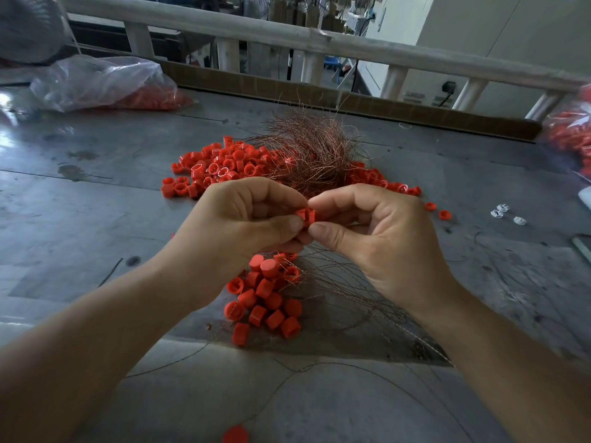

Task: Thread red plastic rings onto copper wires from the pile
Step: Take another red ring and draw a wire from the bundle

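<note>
left hand (243,219) grip + right hand (380,231) grip: both pinching red ring (305,216) between them

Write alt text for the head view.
Both hands, left hand and right hand, pinch one red ring above a grey table. Behind lie loose red rings and a copper wire tangle.

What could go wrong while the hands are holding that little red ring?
The red ring is only pinched by fingertips of the left hand and right hand, so it might slip and drop among the threaded rings below. The thin copper wires are tangled and might snag or poke fingers.
</note>
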A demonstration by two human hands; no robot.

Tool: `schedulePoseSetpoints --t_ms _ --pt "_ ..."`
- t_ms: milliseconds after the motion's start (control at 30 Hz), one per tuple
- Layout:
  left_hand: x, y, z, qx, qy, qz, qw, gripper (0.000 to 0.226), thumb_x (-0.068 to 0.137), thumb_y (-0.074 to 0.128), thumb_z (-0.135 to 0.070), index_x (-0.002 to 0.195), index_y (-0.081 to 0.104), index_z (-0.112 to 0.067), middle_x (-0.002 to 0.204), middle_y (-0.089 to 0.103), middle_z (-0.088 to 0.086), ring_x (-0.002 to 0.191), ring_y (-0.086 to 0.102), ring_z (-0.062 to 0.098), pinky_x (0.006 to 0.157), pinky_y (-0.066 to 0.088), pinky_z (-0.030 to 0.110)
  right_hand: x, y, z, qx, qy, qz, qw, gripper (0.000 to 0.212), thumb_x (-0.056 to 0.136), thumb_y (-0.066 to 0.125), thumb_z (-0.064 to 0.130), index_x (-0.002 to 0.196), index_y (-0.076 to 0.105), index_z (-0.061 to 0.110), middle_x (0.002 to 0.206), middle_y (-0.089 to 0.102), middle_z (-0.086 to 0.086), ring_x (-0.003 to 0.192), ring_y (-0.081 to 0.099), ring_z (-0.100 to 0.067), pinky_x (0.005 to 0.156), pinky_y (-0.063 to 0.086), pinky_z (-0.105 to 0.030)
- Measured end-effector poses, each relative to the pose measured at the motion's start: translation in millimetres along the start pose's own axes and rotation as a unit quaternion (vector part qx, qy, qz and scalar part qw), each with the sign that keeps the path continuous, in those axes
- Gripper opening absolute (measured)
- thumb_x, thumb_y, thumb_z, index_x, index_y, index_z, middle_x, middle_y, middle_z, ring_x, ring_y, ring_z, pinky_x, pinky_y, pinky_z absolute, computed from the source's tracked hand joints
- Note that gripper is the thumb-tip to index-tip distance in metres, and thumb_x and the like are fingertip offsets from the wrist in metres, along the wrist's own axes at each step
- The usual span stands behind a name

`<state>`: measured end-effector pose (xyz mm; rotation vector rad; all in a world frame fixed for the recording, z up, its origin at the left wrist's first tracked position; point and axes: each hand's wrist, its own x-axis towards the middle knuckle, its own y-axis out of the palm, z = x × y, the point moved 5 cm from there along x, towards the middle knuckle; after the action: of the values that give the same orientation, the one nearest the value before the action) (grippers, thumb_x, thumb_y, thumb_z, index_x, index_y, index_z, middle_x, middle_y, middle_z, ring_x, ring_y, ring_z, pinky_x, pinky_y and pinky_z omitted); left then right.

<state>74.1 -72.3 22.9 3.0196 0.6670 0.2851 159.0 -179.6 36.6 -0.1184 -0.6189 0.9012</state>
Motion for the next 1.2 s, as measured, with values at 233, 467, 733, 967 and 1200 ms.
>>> schedulePoseSetpoints --t_ms 233,467,733,967,1200 --pt "-0.4 0.0 -2.0 0.003 0.006 0.004 1.0 0.016 0.057 0.064 -0.01 0.071 0.069 -0.016 0.067 0.071 0.01 0.061 0.069 0.017 0.057 0.054 0.019 0.2 -2.7 0.5 0.002 -0.004 -0.007 1.0 0.023 0.073 0.071 0.005 0.088 0.067 0.021 0.087 0.069 0.003 0.08 0.067 -0.01 0.072 0.052 -0.022" --pt "0.1 0.0 -1.2 0.013 0.009 0.006 1.0 0.016 0.058 0.064 -0.01 0.071 0.071 -0.015 0.067 0.071 0.008 0.062 0.069 0.016 0.057 0.053 0.017 -1.1 -1.2 1.6 -0.006 -0.006 -0.001 1.0 0.028 0.072 0.071 0.003 0.09 0.065 0.023 0.084 0.069 0.004 0.078 0.067 -0.008 0.072 0.053 -0.02" --pt "-0.1 -0.3 -1.3 0.013 0.012 0.011 1.0 0.015 0.058 0.065 -0.011 0.07 0.072 -0.017 0.069 0.072 0.008 0.062 0.069 0.015 0.057 0.052 0.016 -1.1 -0.8 0.8 0.007 0.01 -0.008 1.0 0.019 0.07 0.071 0.011 0.088 0.068 0.017 0.084 0.07 0.003 0.077 0.068 -0.011 0.071 0.055 -0.024" --pt "0.2 -0.9 -2.9 0.006 0.015 0.013 1.0 0.016 0.059 0.064 -0.011 0.074 0.069 -0.014 0.072 0.072 0.01 0.067 0.07 0.018 0.059 0.054 0.018 1.2 -7.5 -3.7 0.104 0.063 -0.042 0.992 0.018 0.067 0.066 0.018 0.086 0.067 0.018 0.068 0.066 0.003 0.066 0.065 -0.012 0.065 0.055 -0.023" --pt "0.4 -0.9 -4.3 0.016 0.018 0.013 1.0 0.017 0.061 0.063 -0.011 0.077 0.067 -0.013 0.07 0.072 0.009 0.064 0.069 0.016 0.057 0.051 0.015 1.8 -4.6 -6.2 0.106 0.073 -0.027 0.991 0.021 0.067 0.066 0.017 0.087 0.068 0.02 0.069 0.067 0.001 0.067 0.066 -0.014 0.065 0.055 -0.023"
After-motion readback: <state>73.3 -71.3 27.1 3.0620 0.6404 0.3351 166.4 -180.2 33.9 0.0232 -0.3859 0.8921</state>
